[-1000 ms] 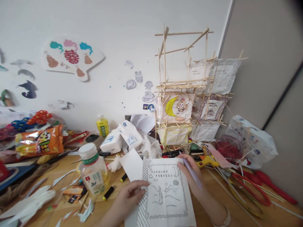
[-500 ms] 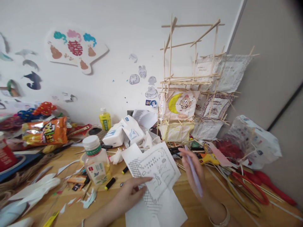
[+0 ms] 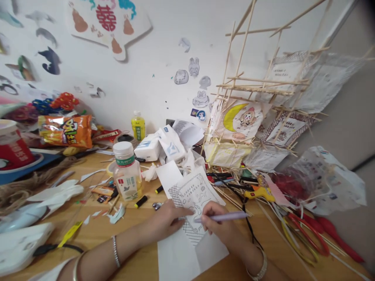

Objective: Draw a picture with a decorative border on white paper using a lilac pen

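Observation:
My right hand (image 3: 218,222) pinches a light purple pen (image 3: 231,216). Its tip points left and is at the drawing, though I cannot tell whether it touches. The drawing paper (image 3: 195,187) carries black line work: a patterned border, lines of writing and small figures. Under it lie plain white sheets (image 3: 175,261). My left hand (image 3: 168,216) rests on the left side of the drawing, its index finger stretched out towards the pen tip and its other fingers partly curled. It holds nothing.
Left of the papers stand a plastic bottle (image 3: 127,171) and a black marker cap (image 3: 141,201). Tissue packs (image 3: 171,142) lie behind. A stick frame (image 3: 234,84) with drawn panels rises at the back right. A yellow glue gun (image 3: 260,191) and red-handled scissors (image 3: 310,234) lie right.
My right hand has moved left and down onto the drawing, and the pen has swung from upright to nearly level. My left hand stays on the paper. The view has shifted.

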Available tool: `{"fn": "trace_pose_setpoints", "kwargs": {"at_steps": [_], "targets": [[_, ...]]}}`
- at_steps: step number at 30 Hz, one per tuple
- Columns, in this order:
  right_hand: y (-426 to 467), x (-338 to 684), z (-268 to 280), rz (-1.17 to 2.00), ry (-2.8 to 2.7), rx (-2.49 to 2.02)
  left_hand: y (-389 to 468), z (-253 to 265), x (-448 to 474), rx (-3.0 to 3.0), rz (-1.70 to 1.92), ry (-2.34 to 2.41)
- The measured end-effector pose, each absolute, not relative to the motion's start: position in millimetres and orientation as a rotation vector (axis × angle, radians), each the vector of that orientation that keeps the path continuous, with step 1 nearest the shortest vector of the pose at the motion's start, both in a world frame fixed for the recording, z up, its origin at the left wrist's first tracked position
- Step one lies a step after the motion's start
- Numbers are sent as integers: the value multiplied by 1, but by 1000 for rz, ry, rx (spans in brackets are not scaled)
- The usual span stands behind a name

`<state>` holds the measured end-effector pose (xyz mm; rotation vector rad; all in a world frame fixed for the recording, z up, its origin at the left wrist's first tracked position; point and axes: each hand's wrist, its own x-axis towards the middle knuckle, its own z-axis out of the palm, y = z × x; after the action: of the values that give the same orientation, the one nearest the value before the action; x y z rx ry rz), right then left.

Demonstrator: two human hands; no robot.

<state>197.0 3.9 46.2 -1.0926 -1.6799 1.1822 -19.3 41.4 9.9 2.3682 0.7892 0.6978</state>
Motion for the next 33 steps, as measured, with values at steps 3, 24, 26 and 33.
{"fn": "trace_pose_setpoints", "kwargs": {"at_steps": [3,24,26,33], "targets": [[3,192,50,1264,-1678,-1099,43,15,-22,2363,673,707],[8,179,7,979,-1920,-1129,36,30,-17,2445,636,623],[7,181,5,972,-1936,-1129,34,30,-17,2442,638,679],[5,183,0,881,-2031,-1135,28,29,-15,2445,591,751]]}}
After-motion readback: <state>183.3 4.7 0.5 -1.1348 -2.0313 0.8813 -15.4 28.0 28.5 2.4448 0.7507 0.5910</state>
